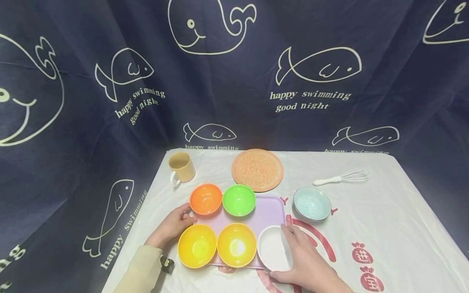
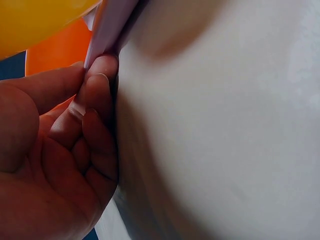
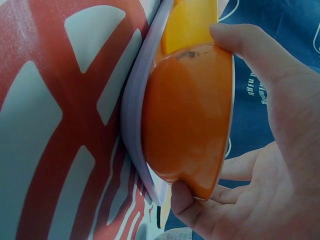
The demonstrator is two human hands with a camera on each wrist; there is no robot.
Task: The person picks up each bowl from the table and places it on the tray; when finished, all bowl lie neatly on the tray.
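A lilac tray (image 1: pixel 269 209) carries an orange bowl (image 1: pixel 206 199), a green bowl (image 1: pixel 239 200), two yellow bowls (image 1: pixel 198 246) and a bowl white inside (image 1: pixel 272 247). In the right wrist view that last bowl is orange outside (image 3: pixel 185 120). My left hand (image 1: pixel 177 223) pinches the tray's left edge between thumb and curled fingers, beside the orange bowl. At the front right corner, my right hand (image 1: pixel 305 258) grips the white-lined bowl by its rim, thumb on one side and fingers on the other. The bowl sits at the tray's rim.
Behind the tray lies a round orange patterned mat (image 1: pixel 257 170). A tan mug (image 1: pixel 182 167) stands at the back left. To the right are a light blue bowl (image 1: pixel 312 204) and a white whisk (image 1: pixel 342 177). A dark blue curtain (image 1: pixel 234 89) hangs behind the white-covered table (image 1: pixel 388 203).
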